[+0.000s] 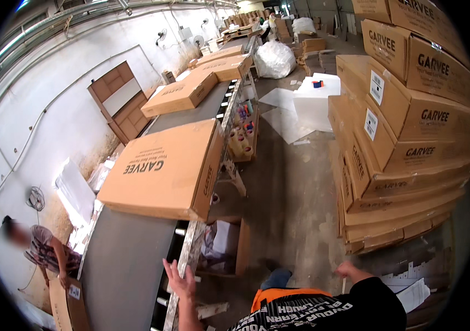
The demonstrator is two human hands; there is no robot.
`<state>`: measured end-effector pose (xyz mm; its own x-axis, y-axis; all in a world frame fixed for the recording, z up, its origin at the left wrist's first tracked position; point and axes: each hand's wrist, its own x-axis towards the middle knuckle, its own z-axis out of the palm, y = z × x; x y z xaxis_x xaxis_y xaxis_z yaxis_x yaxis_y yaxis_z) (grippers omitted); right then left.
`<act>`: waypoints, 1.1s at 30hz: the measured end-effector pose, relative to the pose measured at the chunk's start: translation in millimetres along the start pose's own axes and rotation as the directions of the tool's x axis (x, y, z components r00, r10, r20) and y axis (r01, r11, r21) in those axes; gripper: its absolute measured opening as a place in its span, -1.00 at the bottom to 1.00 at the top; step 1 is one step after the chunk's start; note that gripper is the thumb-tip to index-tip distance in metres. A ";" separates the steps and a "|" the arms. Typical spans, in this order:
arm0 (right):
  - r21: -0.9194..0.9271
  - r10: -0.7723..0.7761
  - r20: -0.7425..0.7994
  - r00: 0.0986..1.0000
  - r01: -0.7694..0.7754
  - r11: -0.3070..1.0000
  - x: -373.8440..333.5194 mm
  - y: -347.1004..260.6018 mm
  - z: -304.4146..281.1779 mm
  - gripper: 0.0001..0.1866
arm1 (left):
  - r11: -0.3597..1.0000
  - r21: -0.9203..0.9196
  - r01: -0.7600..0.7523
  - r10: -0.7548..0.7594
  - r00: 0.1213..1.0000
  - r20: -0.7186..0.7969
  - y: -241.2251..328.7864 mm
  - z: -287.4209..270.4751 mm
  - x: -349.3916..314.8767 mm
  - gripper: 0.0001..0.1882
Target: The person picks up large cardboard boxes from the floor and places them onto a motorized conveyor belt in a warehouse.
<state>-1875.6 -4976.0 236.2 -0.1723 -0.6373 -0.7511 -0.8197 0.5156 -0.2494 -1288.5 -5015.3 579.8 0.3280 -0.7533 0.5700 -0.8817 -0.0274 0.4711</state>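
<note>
My left hand (181, 280) is raised at the near right edge of the conveyor belt (119, 265), fingers spread and nothing in them. Just beyond it, a large flat cardboard box (160, 190) with dark print lies on the belt, apart from my fingers. My right hand (347, 270) is held out to the right with its fingers curled closed. A thin pale strip shows below it, but whether the hand grips it is unclear. The nearest thing to that hand is a tall stack of brown cartons (406, 185).
More flat cartons (182, 95) lie farther along the belt. At the left, another person (53, 251) holds a carton (69, 303). Under the conveyor are an open box of scraps (241, 248) and tape rolls (241, 140). White foam blocks (317, 102) stand beyond the aisle.
</note>
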 end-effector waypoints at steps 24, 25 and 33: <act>0.011 -0.681 -0.269 0.681 0.709 0.705 193.2 -489.3 -366.2 -0.97 | 0.770 0.549 0.326 -0.517 0.822 0.237 -14.7 177.6 242.9 -0.18; 0.023 -0.744 -0.248 0.621 0.771 0.636 202.3 -537.8 -377.0 -0.95 | 0.777 0.543 0.319 -0.498 0.839 0.219 -15.7 175.5 238.8 -0.19; -0.623 -0.857 -0.487 -0.166 0.754 0.208 264.0 -845.2 -436.2 -0.56 | 0.375 0.479 0.794 -0.884 0.462 -0.072 17.0 171.9 263.8 -0.24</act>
<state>-1466.4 -5829.9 515.4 0.4653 -0.6154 0.6362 -0.6408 -0.7300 -0.2375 -1275.3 -5327.5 622.5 0.9553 -0.2763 -0.1049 -0.2332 -0.9227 0.3069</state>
